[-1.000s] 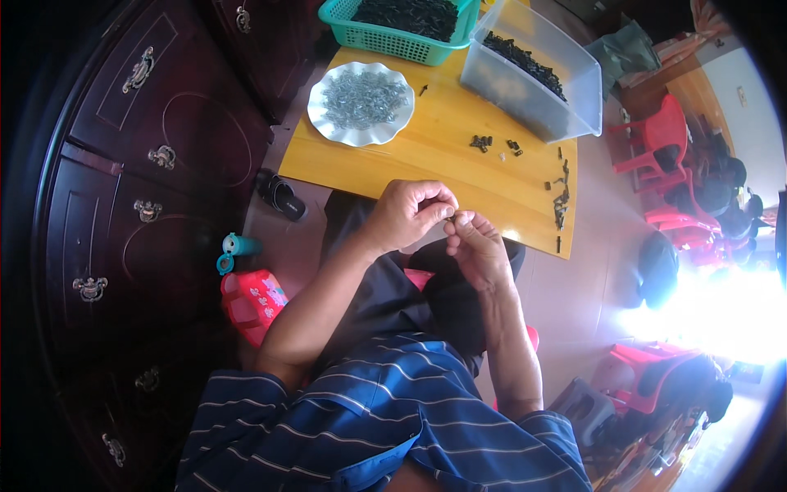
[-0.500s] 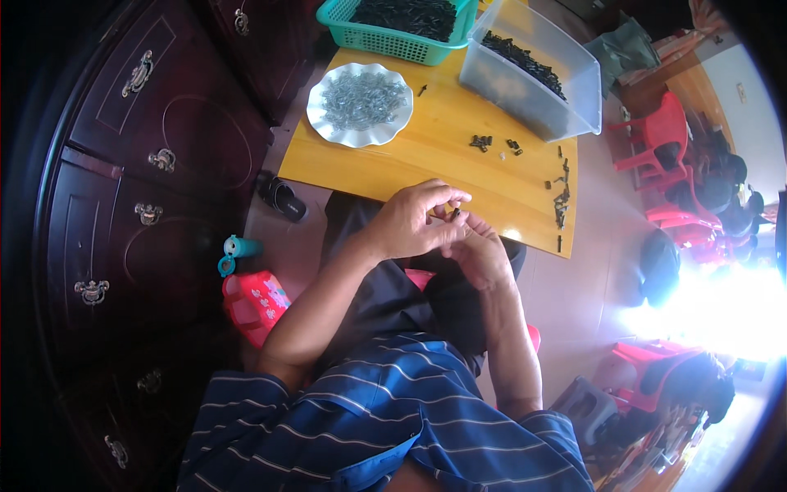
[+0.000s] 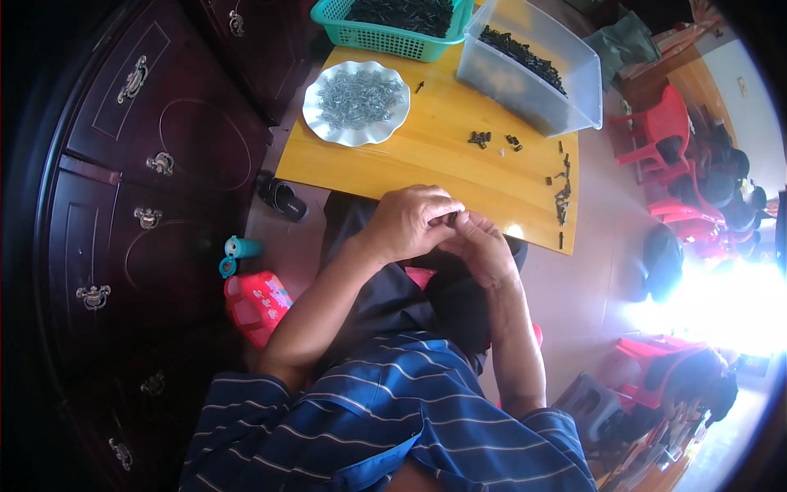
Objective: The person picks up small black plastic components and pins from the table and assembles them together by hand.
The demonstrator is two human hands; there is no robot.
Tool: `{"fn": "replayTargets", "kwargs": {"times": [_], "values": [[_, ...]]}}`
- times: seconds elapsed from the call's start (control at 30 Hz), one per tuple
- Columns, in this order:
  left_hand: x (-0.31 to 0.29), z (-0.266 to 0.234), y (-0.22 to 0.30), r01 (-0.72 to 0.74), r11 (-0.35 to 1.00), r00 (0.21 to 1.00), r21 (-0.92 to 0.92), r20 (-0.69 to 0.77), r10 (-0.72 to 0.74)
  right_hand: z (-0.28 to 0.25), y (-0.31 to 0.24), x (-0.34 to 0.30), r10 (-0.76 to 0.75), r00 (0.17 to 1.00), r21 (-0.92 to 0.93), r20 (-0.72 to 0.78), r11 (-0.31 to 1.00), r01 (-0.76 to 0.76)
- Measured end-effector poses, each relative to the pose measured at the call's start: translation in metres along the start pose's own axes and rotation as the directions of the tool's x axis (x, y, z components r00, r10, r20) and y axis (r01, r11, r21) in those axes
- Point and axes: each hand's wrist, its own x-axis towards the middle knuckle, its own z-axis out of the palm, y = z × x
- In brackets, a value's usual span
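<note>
My left hand (image 3: pixel 412 220) and my right hand (image 3: pixel 487 250) meet at the near edge of the yellow wooden table (image 3: pixel 369 168), above my lap. Between their fingertips is a small black part (image 3: pixel 452 219), mostly covered, so its exact kind does not show. Both hands are closed around it in a pinch. Beyond them on the tabletop lie small black cylindrical pieces (image 3: pixel 479 139) in two little groups. A line of thin black pieces (image 3: pixel 563 197) runs along the right edge. One slim black piece (image 3: pixel 420 86) lies alone near the scalloped plate.
A white scalloped plate (image 3: pixel 310 115) holds many small clear pieces. Behind it stand a green basket (image 3: pixel 385 41) and a translucent bin (image 3: pixel 586 107), both with black parts. Dark wooden drawers (image 3: pixel 123 205) rise at left. Red chairs (image 3: pixel 660 127) stand at right; a red bag (image 3: pixel 254 303) sits on the floor.
My fingers have drawn closer together around the small black part, and my right thumb has come up beside it. The table things appear unchanged apart from a slight view shift.
</note>
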Motion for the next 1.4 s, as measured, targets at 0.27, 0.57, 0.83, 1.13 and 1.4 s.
{"fn": "replayTargets", "kwargs": {"times": [0.27, 0.57, 0.83, 1.13, 1.4], "values": [[-0.001, 0.000, 0.003, 0.053, 0.997, 0.999, -0.062, 0.003, -0.052, 0.011, 0.006, 0.000, 0.019, 0.999, 0.201, 0.034, 0.979, -0.026], [-0.001, 0.002, 0.006, 0.111, 0.990, 0.993, -0.091, 0.037, -0.108, 0.005, 0.011, 0.003, -0.035, 0.997, 0.245, 0.069, 0.969, 0.017], [-0.001, 0.000, 0.007, 0.115, 0.987, 0.993, -0.114, 0.027, -0.113, 0.014, 0.006, -0.002, -0.039, 0.997, 0.285, 0.061, 0.958, 0.020], [0.000, 0.000, 0.009, 0.086, 0.991, 0.996, -0.099, -0.021, -0.089, 0.015, 0.002, -0.003, -0.008, 0.998, 0.302, 0.059, 0.953, -0.010], [0.000, 0.003, 0.006, 0.091, 0.991, 0.996, -0.101, -0.007, -0.092, 0.008, 0.004, 0.002, -0.027, 0.998, 0.226, 0.051, 0.974, 0.015]]}}
